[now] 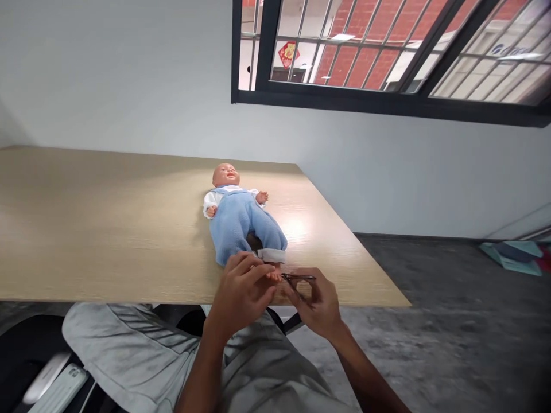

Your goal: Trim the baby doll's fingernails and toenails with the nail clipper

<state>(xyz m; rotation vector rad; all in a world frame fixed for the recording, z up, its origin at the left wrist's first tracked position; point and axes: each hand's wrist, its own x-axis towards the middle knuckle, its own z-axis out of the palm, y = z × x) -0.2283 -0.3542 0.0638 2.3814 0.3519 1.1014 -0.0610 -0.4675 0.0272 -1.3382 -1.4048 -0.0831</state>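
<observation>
A baby doll (235, 221) in fuzzy blue overalls and a white shirt lies on its back on the table, head toward the wall and feet toward me. My left hand (245, 287) is closed around one of its bare feet (274, 275), toes showing past my fingers. Pinched in my right hand (317, 301) is a dark metal nail clipper (299, 277), its two levers spread apart. The clipper's tip is right at the toes; whether it touches them I cannot tell. The doll's other foot is hidden behind my left hand.
The light wood table (107, 229) ends close in front of my lap, with its right edge slanting toward the wall. A barred window (365, 97) is above. Two phone-like objects (60, 390) lie at lower left. Teal and red items (512, 256) are on the grey floor at right.
</observation>
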